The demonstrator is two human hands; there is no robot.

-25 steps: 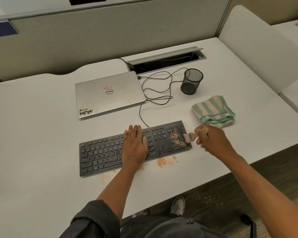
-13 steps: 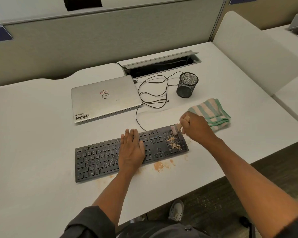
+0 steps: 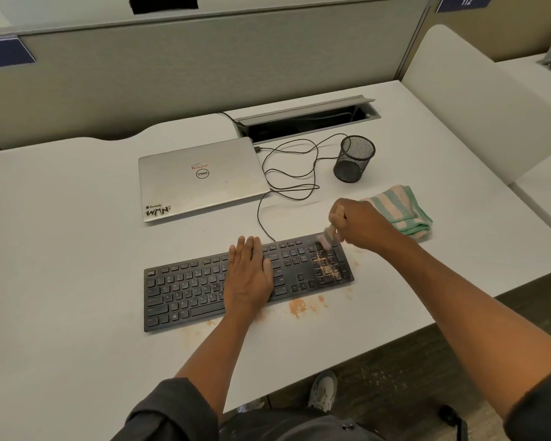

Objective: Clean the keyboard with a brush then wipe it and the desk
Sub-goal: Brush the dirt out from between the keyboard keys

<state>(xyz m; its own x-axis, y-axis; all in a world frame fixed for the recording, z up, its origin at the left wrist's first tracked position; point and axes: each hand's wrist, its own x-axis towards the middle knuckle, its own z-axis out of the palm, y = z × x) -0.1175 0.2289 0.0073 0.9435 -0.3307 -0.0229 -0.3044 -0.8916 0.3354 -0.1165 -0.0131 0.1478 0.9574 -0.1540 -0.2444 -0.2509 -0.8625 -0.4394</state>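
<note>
A black keyboard point(image 3: 185, 291) lies on the white desk point(image 3: 61, 249), with orange-brown crumbs over its number pad at the right end. My left hand point(image 3: 248, 275) rests flat on the middle keys, fingers straight. My right hand point(image 3: 360, 224) grips a small wooden-handled brush point(image 3: 326, 238) in a fist above the keyboard's far right corner; the bristles touch the top of the number pad and look blurred. A green and pink striped cloth point(image 3: 401, 208) lies folded just right of that hand. Orange dust point(image 3: 298, 307) is smeared on the desk in front of the keyboard.
A shut silver laptop point(image 3: 201, 176) sits behind the keyboard. A black cable point(image 3: 287, 173) loops between it and a black mesh pen cup point(image 3: 353, 159). An open cable hatch point(image 3: 309, 120) lies at the back. The desk's front edge runs close below the keyboard.
My right hand has carried the brush from the keyboard's right edge up to its far right corner. My left hand has stayed flat on the keys.
</note>
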